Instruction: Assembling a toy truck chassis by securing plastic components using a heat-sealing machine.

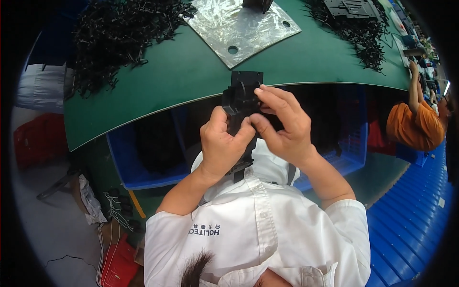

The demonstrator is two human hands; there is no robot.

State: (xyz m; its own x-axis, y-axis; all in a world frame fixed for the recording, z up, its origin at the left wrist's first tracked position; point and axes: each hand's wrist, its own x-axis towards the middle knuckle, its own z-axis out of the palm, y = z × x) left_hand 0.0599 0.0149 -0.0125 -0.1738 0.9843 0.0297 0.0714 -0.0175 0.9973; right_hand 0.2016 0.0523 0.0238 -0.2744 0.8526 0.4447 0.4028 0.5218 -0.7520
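Observation:
Both my hands are on a black plastic part with a flat rectangular plate at its far end, held in front of my body by the table edge. My left hand has its fingers closed round the near left side of the part. At its right side, my right hand grips with the index fingertip on the upper edge. The two thumbs meet near the part's lower end. What lies under the fingers is hidden. A dark strip hangs below my hands in front of my white shirt.
On the green table lie a heap of small black parts at left and another heap at right. Between them is a metal plate with holes. Blue crates stand under the table. A person in orange works at right.

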